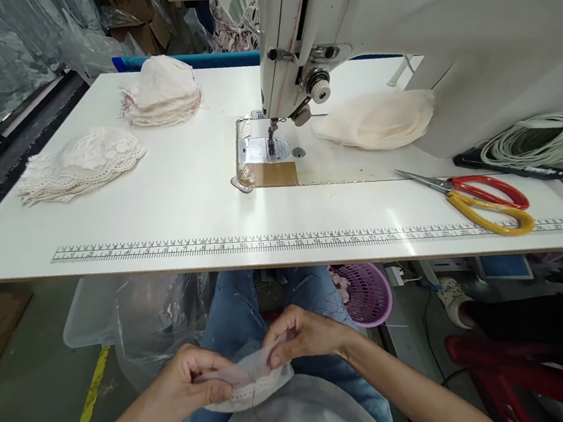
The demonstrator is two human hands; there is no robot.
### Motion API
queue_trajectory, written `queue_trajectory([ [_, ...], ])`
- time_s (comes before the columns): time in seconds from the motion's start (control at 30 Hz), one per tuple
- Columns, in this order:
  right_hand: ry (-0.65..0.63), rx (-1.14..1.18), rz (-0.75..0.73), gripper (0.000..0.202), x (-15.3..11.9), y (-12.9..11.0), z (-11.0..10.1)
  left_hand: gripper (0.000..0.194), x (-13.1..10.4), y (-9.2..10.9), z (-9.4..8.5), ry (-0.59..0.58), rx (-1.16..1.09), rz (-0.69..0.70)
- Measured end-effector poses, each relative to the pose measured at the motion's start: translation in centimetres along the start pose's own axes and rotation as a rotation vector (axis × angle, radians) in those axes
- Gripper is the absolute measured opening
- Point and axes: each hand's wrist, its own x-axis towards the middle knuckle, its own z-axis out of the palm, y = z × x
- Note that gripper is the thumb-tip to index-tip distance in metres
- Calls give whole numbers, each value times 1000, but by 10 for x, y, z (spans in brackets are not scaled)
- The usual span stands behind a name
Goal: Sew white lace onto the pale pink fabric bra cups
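Observation:
Over my lap, a white piece of fabric with a lace edge (253,390) stretches between my two hands. My left hand (201,380) pinches its left end between thumb and fingers. At the other end, my right hand (299,336) grips the cloth the same way. A thin reddish thread lies across the fabric. Above and ahead of the hands stands a white sewing machine (289,49), its needle and presser foot over the metal plate (257,150). Neither hand touches the machine or the table.
On the white table (192,180) lie lace pieces (80,162), stacked cream fabric pieces (163,96), and more cream pieces (377,120) under the machine arm. Scissors (481,200) rest near a printed ruler (264,241). A purple basket (371,295) stands below; another person's leg (534,318) is at right.

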Motion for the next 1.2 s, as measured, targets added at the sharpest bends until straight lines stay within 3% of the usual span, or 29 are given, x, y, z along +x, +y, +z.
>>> queue_trajectory([
  [0.73, 33, -52, 66, 32, 10, -5, 8, 34, 3, -4, 2, 14, -63, -66],
  [1.03, 66, -54, 97, 33, 4, -5, 4, 42, -2, -7, -1, -76, -114, -56],
  [1.2, 58, -39, 118, 36, 5, -4, 3, 44, 0, -11, -3, -41, -93, -66],
])
